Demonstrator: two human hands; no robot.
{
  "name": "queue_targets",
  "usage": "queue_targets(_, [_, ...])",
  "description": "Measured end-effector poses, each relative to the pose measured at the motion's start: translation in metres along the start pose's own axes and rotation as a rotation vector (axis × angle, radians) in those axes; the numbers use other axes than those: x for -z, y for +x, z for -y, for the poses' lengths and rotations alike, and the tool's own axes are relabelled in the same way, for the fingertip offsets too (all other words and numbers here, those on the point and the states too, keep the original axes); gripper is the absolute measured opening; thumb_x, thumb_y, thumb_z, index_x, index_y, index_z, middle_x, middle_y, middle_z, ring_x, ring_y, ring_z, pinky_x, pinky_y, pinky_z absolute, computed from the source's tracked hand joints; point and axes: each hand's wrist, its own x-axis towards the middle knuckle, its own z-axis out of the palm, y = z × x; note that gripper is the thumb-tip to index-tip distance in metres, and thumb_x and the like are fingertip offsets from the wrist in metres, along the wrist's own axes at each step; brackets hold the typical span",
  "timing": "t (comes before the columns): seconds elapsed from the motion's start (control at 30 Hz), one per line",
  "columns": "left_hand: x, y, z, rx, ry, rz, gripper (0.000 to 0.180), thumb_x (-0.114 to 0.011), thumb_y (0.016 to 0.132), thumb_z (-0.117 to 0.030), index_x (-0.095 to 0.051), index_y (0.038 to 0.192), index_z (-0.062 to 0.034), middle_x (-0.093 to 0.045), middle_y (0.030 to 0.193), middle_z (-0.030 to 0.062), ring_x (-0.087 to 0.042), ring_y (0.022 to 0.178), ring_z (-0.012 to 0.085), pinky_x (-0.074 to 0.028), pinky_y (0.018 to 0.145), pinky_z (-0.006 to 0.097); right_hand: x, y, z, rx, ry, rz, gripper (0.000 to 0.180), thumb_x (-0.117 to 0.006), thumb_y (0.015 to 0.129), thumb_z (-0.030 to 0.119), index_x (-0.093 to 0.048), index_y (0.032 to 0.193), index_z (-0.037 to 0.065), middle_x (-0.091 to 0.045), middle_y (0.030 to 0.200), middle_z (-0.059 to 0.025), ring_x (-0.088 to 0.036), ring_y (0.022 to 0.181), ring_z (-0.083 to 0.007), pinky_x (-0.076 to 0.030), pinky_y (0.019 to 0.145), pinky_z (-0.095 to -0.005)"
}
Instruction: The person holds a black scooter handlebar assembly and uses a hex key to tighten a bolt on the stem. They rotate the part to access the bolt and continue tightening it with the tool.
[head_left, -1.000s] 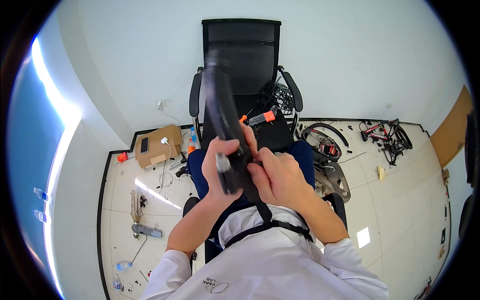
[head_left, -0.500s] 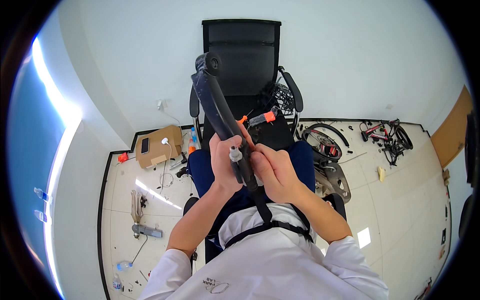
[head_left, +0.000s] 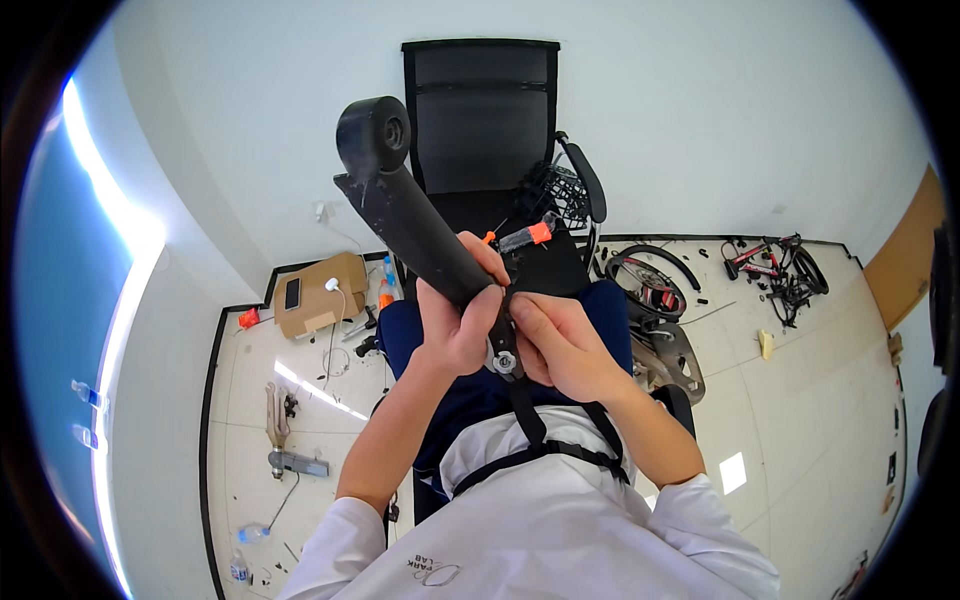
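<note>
A thick black metal tube [head_left: 420,230], with a round pivot end like a bicycle frame part, slants up and away from my lap. My left hand [head_left: 458,325] is wrapped around its lower part. Close against the tube's right side is my right hand [head_left: 560,345], its thumb and fingers pinched together at the narrow lower end. Whether a small part sits between those fingertips is hidden. A silver fitting [head_left: 503,362] shows on the near end, between the two hands.
An office chair [head_left: 485,130] faces me, with an orange-and-clear tool [head_left: 527,236] and a black wire basket [head_left: 560,195] on it. A cardboard box [head_left: 320,290] lies left. Right are a wheel [head_left: 650,280] and a red-black bike frame [head_left: 755,262]. Bottles and metal parts lie on the floor.
The tube has turned and its pivot end has swung left and closer to the camera. The silver fitting has moved down and right. Both hands stay on the tube.
</note>
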Motion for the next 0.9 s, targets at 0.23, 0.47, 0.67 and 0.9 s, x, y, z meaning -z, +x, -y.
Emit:
queue_targets(0.23, [-0.003, 0.012, -0.02, 0.304, -0.518, -0.249, 0.024, -0.044, 0.091, -0.026, -0.039, 0.074, -0.0105, -0.045, 0.059, 0.0062, -0.052, 0.067, 0.0216, -0.047, 0.079, 0.04, 0.005, 0.008, 0.017, 0.26, -0.679, -0.008, 0.016, -0.052, 0.094, 0.013, -0.048, 0.091, -0.003, -0.056, 0.063, -0.0167, -0.056, 0.057, -0.0327, -0.042, 0.053, -0.0377])
queue_targets(0.47, [0.002, 0.017, -0.021, 0.415, -0.494, -0.337, 0.028, -0.047, 0.095, -0.026, -0.039, 0.073, -0.0101, -0.042, 0.056, 0.0044, -0.048, 0.06, 0.0197, -0.044, 0.069, 0.037, 0.001, 0.014, 0.002, 0.492, -0.979, -0.159, 0.008, -0.052, 0.092, 0.007, -0.049, 0.092, -0.001, -0.057, 0.064, -0.017, -0.058, 0.057, -0.0366, -0.042, 0.051, -0.0407])
queue_targets(0.67, [0.0, 0.021, -0.032, 0.481, -0.53, -0.354, 0.03, -0.055, 0.092, -0.019, -0.039, 0.069, -0.0079, -0.044, 0.055, 0.0067, -0.046, 0.054, 0.0176, -0.042, 0.059, 0.032, -0.002, 0.008, 0.013, 0.379, -0.801, -0.088, 0.008, -0.052, 0.093, 0.008, -0.051, 0.091, 0.0, -0.054, 0.061, -0.0159, -0.056, 0.052, -0.0329, -0.041, 0.049, -0.0368])
queue_targets(0.9, [0.005, 0.019, -0.036, 0.351, -0.3, -0.275, 0.031, -0.053, 0.093, -0.023, -0.04, 0.069, -0.0089, -0.043, 0.053, 0.0058, -0.045, 0.051, 0.0175, -0.041, 0.055, 0.032, -0.011, -0.006, 0.023, 0.388, -0.661, -0.119, 0.01, -0.05, 0.093, 0.007, -0.051, 0.085, 0.0, -0.047, 0.055, -0.0042, -0.047, 0.044, -0.013, -0.035, 0.042, -0.0284])
